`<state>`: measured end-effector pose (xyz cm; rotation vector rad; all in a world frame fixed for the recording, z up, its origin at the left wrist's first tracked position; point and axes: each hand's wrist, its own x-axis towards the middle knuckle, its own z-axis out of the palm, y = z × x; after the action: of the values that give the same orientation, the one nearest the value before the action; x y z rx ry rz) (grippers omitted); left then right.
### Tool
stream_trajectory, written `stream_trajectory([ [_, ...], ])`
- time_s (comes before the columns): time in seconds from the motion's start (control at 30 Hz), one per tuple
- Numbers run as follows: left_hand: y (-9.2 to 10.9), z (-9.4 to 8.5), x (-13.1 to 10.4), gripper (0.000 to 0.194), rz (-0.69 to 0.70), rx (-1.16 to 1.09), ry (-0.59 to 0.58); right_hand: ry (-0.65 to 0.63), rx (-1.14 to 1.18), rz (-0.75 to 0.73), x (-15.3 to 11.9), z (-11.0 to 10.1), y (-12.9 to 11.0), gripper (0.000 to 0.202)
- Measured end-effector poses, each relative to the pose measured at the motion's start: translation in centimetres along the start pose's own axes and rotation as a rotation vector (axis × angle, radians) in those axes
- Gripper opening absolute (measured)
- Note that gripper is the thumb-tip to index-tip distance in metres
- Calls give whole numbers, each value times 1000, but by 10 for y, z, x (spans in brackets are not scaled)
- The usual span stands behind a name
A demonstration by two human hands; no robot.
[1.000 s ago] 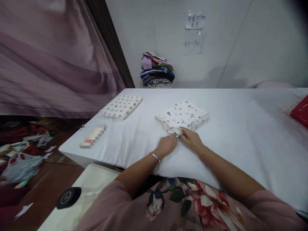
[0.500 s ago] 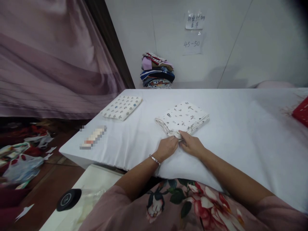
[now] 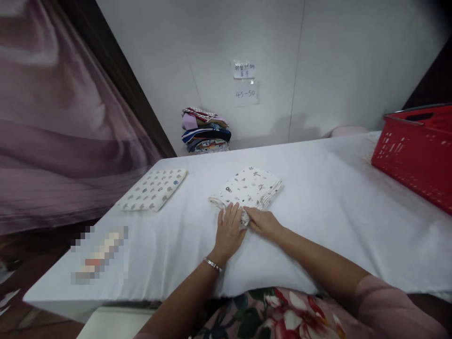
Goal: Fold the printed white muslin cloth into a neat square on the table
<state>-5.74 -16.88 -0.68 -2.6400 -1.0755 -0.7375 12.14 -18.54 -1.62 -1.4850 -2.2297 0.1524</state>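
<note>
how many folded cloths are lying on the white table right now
2: a printed folded cloth under both hands at the centre, and a patterned folded cloth near the table's left end. The stack by the wall isn't counted.

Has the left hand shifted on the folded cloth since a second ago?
Yes. The left hand has opened flat, its fingers now spread over the near corner of the folded cloth instead of pinching it beside the right hand.

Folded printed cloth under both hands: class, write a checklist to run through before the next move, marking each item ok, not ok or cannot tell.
1. Left hand flat on the folded printed cloth's near corner: ok.
2. Right hand on the same corner: ok.
3. Cloth edges lined up: not ok, the near corner looks rumpled.
4. Bare white table around the cloth: ok.
5. Second folded cloth lies apart: ok.
6. Red basket contents: cannot tell.
</note>
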Motion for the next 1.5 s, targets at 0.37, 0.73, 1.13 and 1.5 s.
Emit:
stream_trajectory([
  [0.37,-14,6,30,47,14,-111,-2,90,140,11,-1,-15,3,57],
  [0.73,-21,2,24,35,33,-217,115,252,442,811,14,-73,150,35],
  [1.13,-21,7,13,34,31,-272,102,-62,369,864,64,-81,160,25],
  [1.5,-21,11,13,36,19,-284,92,-200,231,911,65,-77,162,26],
])
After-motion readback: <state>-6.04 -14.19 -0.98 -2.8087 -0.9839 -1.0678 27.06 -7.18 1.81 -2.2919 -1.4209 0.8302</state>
